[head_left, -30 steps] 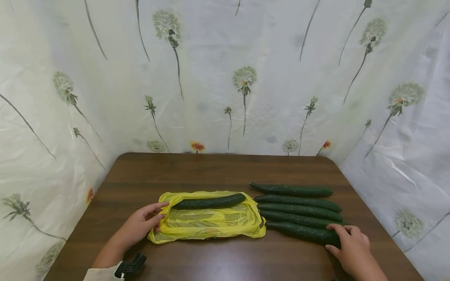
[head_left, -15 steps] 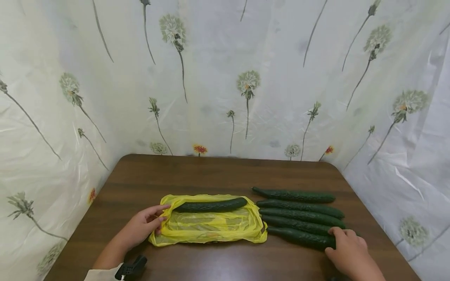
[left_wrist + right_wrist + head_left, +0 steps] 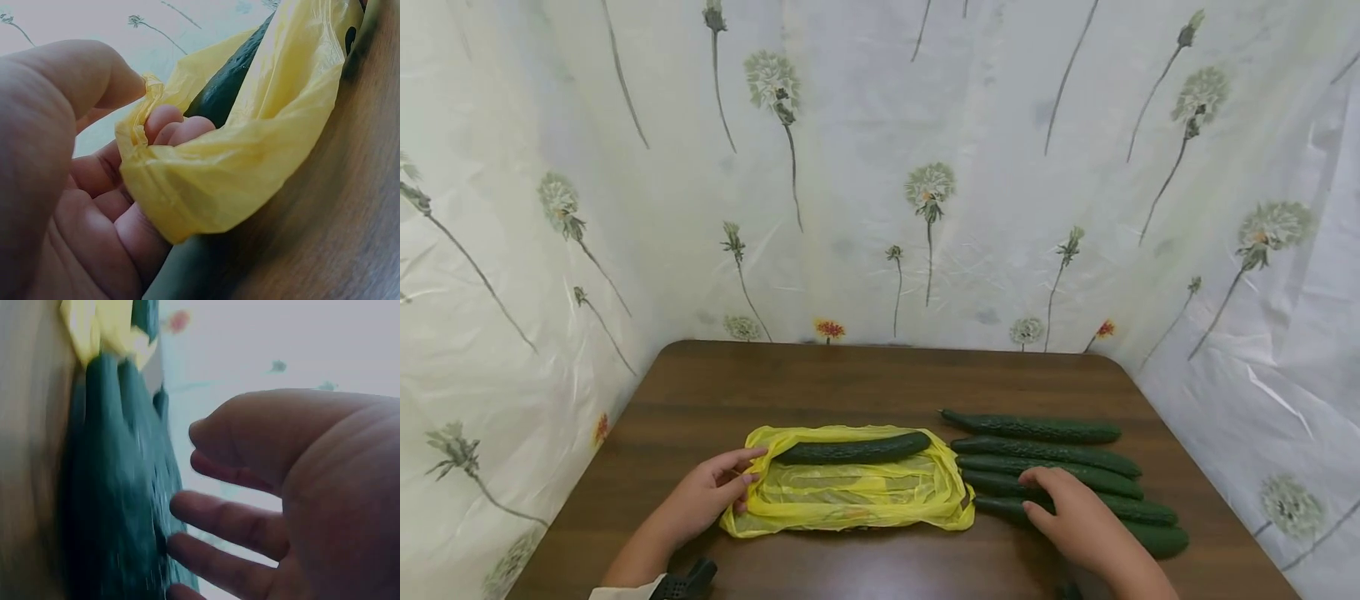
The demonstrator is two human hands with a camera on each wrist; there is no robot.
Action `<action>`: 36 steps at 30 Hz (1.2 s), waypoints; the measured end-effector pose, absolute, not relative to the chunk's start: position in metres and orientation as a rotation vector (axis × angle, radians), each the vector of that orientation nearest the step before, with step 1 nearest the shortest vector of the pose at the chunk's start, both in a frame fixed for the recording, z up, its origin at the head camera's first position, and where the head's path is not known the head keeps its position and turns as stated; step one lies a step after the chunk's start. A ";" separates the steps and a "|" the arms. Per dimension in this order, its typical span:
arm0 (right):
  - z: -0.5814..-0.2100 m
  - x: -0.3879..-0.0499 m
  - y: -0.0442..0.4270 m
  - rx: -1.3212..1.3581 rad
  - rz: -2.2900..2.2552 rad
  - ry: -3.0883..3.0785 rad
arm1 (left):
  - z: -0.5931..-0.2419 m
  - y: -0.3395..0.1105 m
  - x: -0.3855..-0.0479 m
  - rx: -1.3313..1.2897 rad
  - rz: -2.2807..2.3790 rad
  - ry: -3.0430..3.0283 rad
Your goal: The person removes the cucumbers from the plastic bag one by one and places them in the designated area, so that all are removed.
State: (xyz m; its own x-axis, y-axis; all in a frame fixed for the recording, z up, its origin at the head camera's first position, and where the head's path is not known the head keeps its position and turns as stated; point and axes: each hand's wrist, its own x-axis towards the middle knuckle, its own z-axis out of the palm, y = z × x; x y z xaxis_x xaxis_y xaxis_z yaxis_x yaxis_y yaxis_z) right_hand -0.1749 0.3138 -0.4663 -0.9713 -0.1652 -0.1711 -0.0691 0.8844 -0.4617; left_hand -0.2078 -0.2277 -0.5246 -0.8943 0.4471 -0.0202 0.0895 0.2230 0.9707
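My left hand [image 3: 700,497] holds the left rim of a spread-out yellow plastic bag [image 3: 850,514]. In the left wrist view the fingers curl inside the rim, with the thumb outside it. One dark green cucumber [image 3: 853,451] lies lengthwise along the back of the bag's opening. To the right, several more cucumbers [image 3: 1033,427] lie side by side. Over the nearest cucumber [image 3: 1159,539] hovers my right hand [image 3: 1086,527], its fingers spread and loosely bent. The right wrist view, somewhat blurred, shows nothing in its grasp; whether a fingertip touches a cucumber is hard to tell.
All of this lies on a dark brown wooden table [image 3: 820,379]. A pale curtain [image 3: 850,183] printed with dandelions surrounds the table's back and sides. The cucumbers' left ends come close to the bag's right edge.
From the right end of the nearest cucumber, my right hand has let go and moved left toward the middle of the row. My left hand stays at the bag's rim. The head view tilted slightly.
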 end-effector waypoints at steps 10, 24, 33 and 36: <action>-0.466 -0.193 0.271 -0.266 -0.741 2.822 | -0.524 -0.228 -0.209 0.492 1.725 2.188; -0.457 -0.222 0.225 -0.588 -0.726 2.698 | -0.522 -0.225 -0.210 0.496 1.689 2.233; -0.462 -0.242 0.195 -0.760 -0.707 2.678 | -0.520 -0.226 -0.208 0.474 1.700 2.239; -0.463 -0.248 0.185 -0.786 -0.694 2.684 | -0.520 -0.227 -0.207 0.472 1.710 2.237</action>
State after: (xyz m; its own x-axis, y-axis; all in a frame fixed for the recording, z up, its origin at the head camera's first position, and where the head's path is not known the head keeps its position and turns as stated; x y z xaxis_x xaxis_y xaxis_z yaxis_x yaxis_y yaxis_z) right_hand -0.2479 0.1845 -0.4630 -0.8202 -0.5614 -0.1104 -0.4374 0.7397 -0.5115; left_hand -0.2069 -0.2269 -0.5204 -0.9055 0.4235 -0.0277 0.0844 0.2436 0.9662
